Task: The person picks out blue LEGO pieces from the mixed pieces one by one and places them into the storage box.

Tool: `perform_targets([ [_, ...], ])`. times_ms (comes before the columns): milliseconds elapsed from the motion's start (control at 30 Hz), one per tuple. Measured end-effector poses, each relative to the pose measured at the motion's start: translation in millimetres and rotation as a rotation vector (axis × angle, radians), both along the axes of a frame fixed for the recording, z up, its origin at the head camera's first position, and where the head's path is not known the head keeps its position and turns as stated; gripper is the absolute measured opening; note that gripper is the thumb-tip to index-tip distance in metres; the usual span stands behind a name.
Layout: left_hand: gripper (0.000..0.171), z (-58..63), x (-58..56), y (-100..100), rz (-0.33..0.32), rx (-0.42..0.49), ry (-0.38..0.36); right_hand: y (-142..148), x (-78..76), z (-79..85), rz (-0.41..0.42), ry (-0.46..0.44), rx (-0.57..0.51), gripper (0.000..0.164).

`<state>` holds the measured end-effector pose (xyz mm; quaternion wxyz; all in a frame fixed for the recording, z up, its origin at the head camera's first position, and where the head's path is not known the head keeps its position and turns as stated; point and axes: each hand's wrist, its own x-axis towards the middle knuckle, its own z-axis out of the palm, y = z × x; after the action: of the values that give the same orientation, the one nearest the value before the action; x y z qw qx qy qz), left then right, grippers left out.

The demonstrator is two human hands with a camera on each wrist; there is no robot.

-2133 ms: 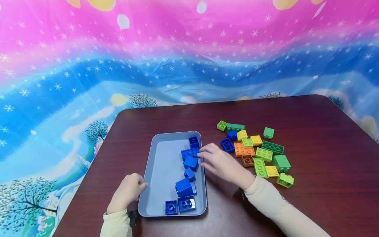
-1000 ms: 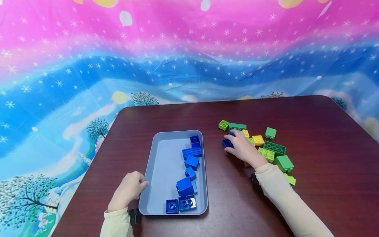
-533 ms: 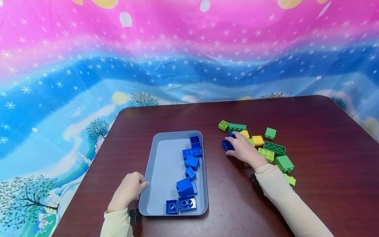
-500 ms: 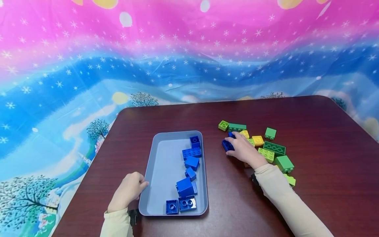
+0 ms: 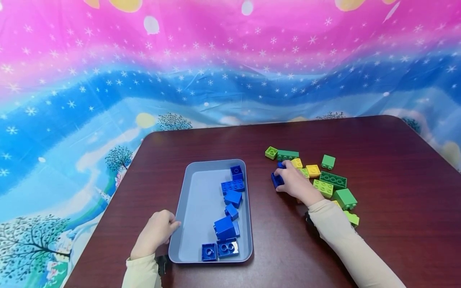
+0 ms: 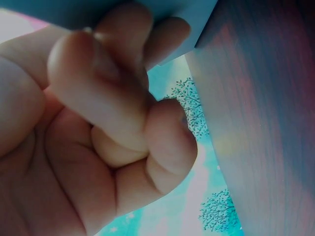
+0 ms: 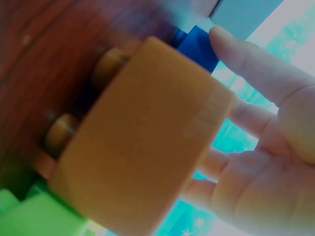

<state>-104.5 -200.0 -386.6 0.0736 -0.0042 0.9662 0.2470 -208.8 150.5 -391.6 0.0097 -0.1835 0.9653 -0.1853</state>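
Note:
A grey tray (image 5: 196,200) holds several blue bricks (image 5: 233,186) along its right side. My left hand (image 5: 155,232) grips the tray's left rim, its fingers curled at the edge in the left wrist view. Over at the loose bricks, my right hand (image 5: 296,183) pinches a dark blue brick (image 5: 275,181) between thumb and fingers. The right wrist view shows the thumb against this brick's end, with an orange-brown brick (image 7: 142,132) large in front and hiding part of the fingers. A second blue brick (image 5: 281,164) pokes out just beyond the right fingertips.
Around the right hand lie green bricks (image 5: 333,180), yellow bricks (image 5: 313,171) and lime bricks (image 5: 323,188). A lime brick (image 5: 271,153) and a long green brick (image 5: 287,155) lie farther back. The dark wooden table (image 5: 216,142) ends at a patterned cloth (image 5: 230,80).
My right hand has gone from the tray's right rim to the dark blue brick, which has lately turned and shifted slightly toward me. The left hand stays at the tray.

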Motion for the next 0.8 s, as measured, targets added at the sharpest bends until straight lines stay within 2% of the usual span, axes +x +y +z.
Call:
perform_targets([
  [200, 0.042, -0.7, 0.0, -0.3, 0.002, 0.008, -0.003, -2.0, -0.5, 1.6, 0.013, -0.025, -0.014, 0.040],
  [500, 0.041, -0.3, 0.1, -0.2, 0.002, 0.007, -0.004, -1.8, -0.6, 1.0, 0.086, 0.021, -0.019, 0.028],
  [800, 0.041, -1.1, 0.0, -0.8, -0.005, 0.004, 0.008, -2.1, -1.3, 1.4, 0.111, 0.037, -0.058, 0.034],
])
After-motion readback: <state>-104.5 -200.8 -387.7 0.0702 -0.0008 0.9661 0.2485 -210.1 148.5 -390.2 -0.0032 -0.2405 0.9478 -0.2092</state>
